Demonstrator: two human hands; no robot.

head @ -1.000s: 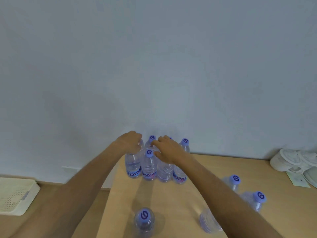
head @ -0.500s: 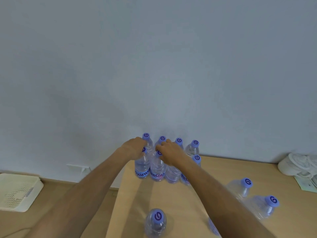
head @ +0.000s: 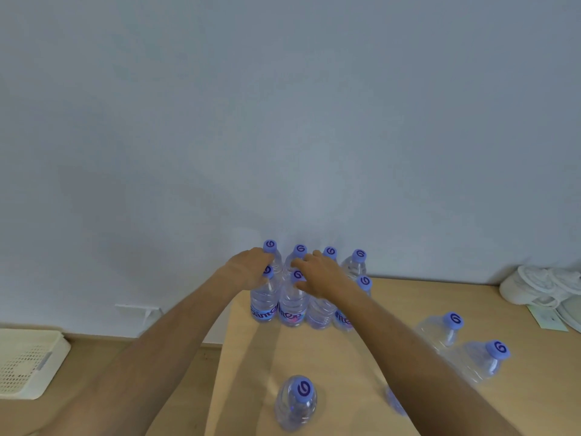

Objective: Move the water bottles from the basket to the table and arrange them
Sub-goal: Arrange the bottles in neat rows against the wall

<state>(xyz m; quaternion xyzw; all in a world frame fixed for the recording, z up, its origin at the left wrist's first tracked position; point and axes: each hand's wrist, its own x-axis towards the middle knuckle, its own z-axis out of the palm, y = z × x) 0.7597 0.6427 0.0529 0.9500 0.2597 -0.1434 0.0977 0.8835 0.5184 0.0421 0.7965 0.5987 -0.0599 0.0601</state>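
Clear ribbed plastic water bottles (head: 294, 305) with lilac screw caps stand upright in two tight rows at the far edge of the smooth pale-wood bench (head: 330, 357). Left hand (head: 248, 270) fingers curl round the front-left bottle's neck; right hand (head: 317, 275) rests spread, grip indeterminate. A perforated cream basket (head: 30, 363) sits on the floor, left.

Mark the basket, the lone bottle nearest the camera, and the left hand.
basket (head: 47, 350): head view, on its near right rim.
lone bottle (head: 303, 389): head view, on its purple cap.
left hand (head: 248, 269): head view, on the back of the hand.
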